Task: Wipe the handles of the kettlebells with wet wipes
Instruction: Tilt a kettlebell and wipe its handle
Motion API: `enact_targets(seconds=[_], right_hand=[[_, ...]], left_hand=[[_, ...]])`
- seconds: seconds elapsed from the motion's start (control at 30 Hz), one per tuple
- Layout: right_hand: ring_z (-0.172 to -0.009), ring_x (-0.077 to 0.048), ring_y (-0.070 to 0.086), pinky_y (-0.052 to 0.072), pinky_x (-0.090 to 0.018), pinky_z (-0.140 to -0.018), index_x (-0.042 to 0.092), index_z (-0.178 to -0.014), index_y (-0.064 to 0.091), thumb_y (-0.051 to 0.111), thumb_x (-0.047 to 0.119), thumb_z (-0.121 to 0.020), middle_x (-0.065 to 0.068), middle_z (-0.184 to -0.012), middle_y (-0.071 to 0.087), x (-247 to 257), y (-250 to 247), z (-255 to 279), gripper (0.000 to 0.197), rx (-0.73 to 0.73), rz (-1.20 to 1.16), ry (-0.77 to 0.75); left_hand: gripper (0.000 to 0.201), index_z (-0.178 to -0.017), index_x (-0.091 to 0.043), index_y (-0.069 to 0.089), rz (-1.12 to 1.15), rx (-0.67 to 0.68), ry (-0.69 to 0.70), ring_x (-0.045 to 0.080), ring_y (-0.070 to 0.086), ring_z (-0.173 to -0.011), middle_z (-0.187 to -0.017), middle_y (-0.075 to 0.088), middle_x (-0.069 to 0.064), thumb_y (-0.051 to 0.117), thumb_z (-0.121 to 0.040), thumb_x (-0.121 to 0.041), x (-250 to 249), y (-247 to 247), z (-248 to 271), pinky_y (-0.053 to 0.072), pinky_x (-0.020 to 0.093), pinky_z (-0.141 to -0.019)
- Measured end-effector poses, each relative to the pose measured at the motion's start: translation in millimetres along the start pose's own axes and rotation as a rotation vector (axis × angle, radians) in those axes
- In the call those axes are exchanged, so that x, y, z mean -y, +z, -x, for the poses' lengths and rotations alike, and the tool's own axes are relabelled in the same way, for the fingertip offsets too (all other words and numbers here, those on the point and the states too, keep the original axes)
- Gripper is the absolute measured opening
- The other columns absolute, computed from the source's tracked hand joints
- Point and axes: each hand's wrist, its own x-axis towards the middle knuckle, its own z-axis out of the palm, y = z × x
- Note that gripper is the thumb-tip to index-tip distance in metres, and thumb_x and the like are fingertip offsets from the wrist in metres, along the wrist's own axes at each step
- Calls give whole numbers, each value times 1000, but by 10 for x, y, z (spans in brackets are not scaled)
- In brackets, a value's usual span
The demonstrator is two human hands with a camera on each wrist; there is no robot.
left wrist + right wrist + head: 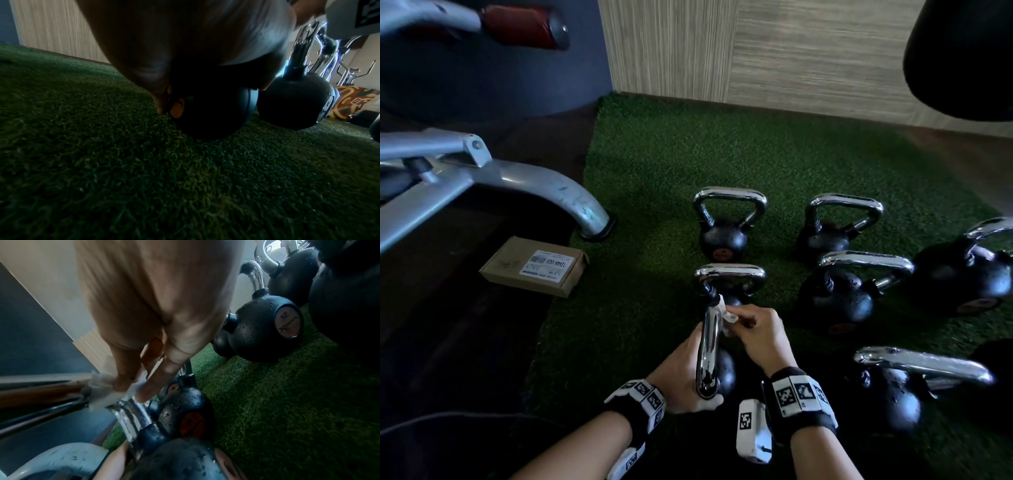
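Note:
Several black kettlebells with chrome handles stand on green turf (654, 164). The nearest left kettlebell (724, 377) is tipped, its chrome handle (707, 353) pointing away from me. My left hand (681, 380) grips its ball from the left and below; the left wrist view shows the left hand's fingertips (164, 104) against the dark ball (216, 113). My right hand (743, 320) pinches a crumpled white wet wipe (727, 317) against the far end of that handle. In the right wrist view the wet wipe (104, 391) sits on the handle (127, 417) under my right hand (133, 389).
Other kettlebells stand behind (724, 240) and to the right (839, 298), (887, 401). A cardboard box (534, 267) lies on the dark floor at left, by a grey machine leg (544, 185). A wood-look wall (791, 51) closes the back; a dark bag (962, 58) hangs top right.

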Motion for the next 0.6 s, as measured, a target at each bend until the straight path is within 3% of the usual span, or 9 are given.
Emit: enact_targets(seconds=[0.07, 0.17, 0.27, 0.37, 0.5, 0.6], right_hand=[[-78, -4, 73, 59, -25, -79, 27, -97, 84, 81, 0, -81, 10, -86, 77, -1, -28, -18, 32, -4, 1, -13], [-86, 1, 72, 55, -19, -82, 30, -96, 83, 82, 4, -82, 15, -88, 76, 30, -117, 16, 30, 4, 26, -87], [-91, -2, 74, 55, -19, -85, 25, -94, 84, 86, 11, -80, 14, -92, 78, 75, -187, 154, 20, 107, -10, -103], [-87, -2, 74, 55, -18, -81, 23, -89, 84, 87, 11, -78, 12, -89, 79, 125, -176, 216, 16, 138, -6, -88], [-77, -4, 75, 58, -23, -75, 27, -82, 81, 86, 6, -78, 9, -83, 80, 162, -165, 192, 22, 87, -30, -22], [-74, -13, 75, 62, -35, -75, 26, -78, 78, 87, 11, -77, 3, -78, 79, 114, -177, 299, 18, 206, -36, 28]], left_hand=[[141, -161, -31, -14, -3, 10, -1, 1, 16, -155, -169, 10, -11, 91, -67, -40, 6, 2, -10, 23, 29, -126], [142, -159, -31, -16, -21, 38, 5, 7, 30, -150, -166, 17, -7, 92, -68, -41, 13, -7, -44, 30, 30, -123], [141, -159, -36, -18, 15, 17, 19, 1, 18, -154, -167, 13, -12, 91, -68, -37, 11, -24, -56, 25, 25, -125], [144, -156, -43, -23, 51, 20, 34, 4, 20, -155, -169, 12, -13, 91, -68, -37, 58, -17, -65, 26, 27, -124], [139, -161, -34, -11, 54, 34, -12, 1, 29, -150, -164, 22, -16, 90, -66, -40, 136, -5, -118, 33, 26, -121], [121, -160, -22, 15, 57, 56, -40, -13, 38, -134, -147, 30, -29, 88, -66, -45, 188, -26, -163, 41, 24, -112]])
